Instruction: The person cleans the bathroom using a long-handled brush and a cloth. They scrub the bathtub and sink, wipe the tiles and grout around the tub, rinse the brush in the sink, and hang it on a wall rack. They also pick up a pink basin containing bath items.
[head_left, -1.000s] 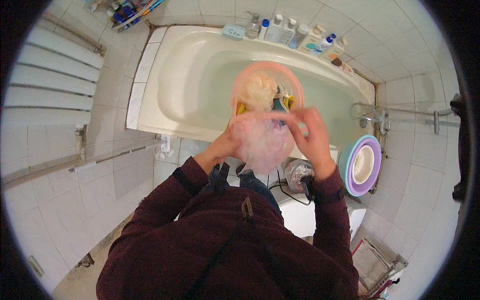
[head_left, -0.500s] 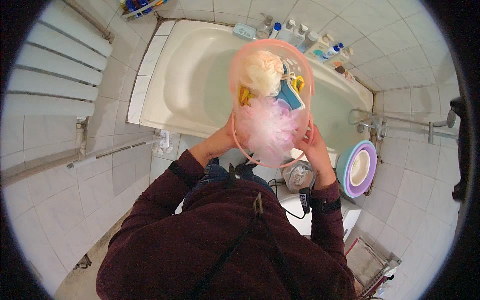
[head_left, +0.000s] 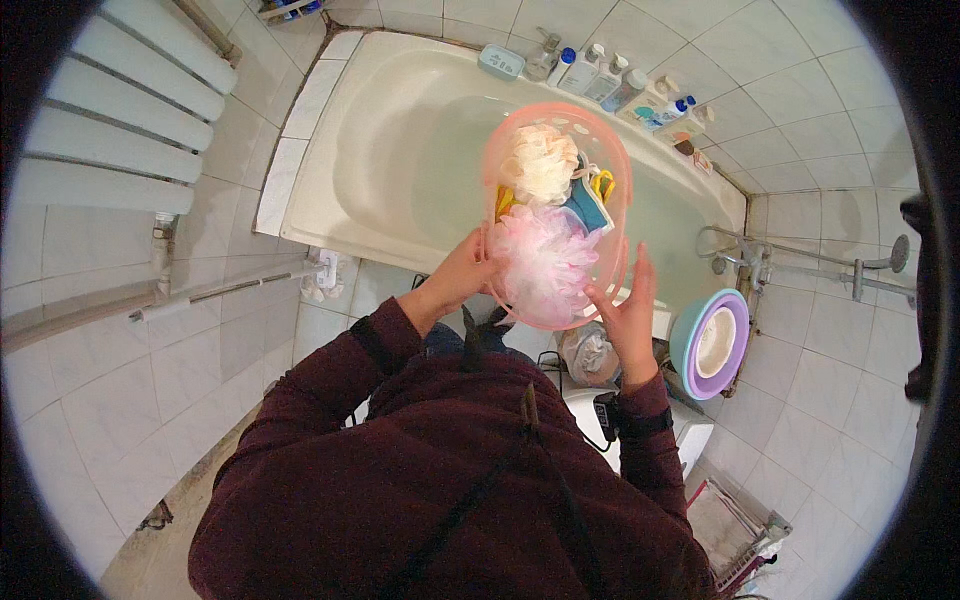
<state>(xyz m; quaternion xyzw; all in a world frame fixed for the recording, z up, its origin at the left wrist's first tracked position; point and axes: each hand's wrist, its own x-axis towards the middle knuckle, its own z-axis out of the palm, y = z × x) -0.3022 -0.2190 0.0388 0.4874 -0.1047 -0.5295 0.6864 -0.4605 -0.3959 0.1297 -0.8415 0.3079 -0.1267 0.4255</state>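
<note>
A pink plastic basket (head_left: 622, 165) hangs or rests over the near side of the bathtub; what bears its underside is hidden. In it lie a cream bath puff (head_left: 540, 163), a pink bath puff (head_left: 543, 265), a blue piece with a pale edge (head_left: 590, 207) and some yellow items (head_left: 604, 185). My left hand (head_left: 462, 272) grips the basket's left side, its fingertips partly hidden behind the wall and pink puff. At the right near side is my right hand (head_left: 630, 315), fingers stretched up along the outside and apart from the wall, thumb at the rim.
The white bathtub (head_left: 330, 170) holds water. Several bottles (head_left: 605, 78) and a light-blue soap box (head_left: 500, 62) line its far edge. Nested basins (head_left: 742, 345) stand at the right, below the tap (head_left: 745, 255). A radiator (head_left: 130, 130) is on the left wall.
The basket has moved slightly right and appears smaller, lower down. My left hand has shifted with it. The fingers of my right hand have straightened away from the basket's side.
</note>
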